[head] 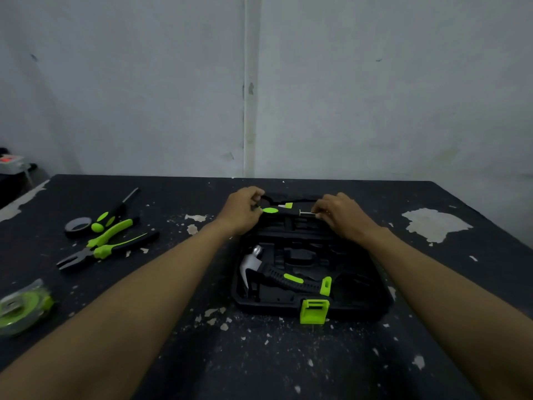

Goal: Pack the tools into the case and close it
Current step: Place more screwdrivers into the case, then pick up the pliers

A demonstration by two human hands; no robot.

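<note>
A black tool case point(372, 301) lies open in the middle of the table, its green latch point(314, 311) facing me. A claw hammer point(277, 277) with a black and green handle rests in the near half. Over the far half, my left hand point(243, 210) grips the handle end of a black and green screwdriver point(278, 211). My right hand point(339, 213) pinches its metal shaft. The tool lies level across the far half's moulded slots. To the left lie pliers point(106, 248), another screwdriver point(115, 212), a tape roll point(78, 226) and a green measuring tape point(24, 308).
The black tabletop point(259, 356) is chipped, with pale patches and flakes all over. A grey wall stands right behind the table's far edge. A small box with a red light point(11, 163) sits off the table at the far left.
</note>
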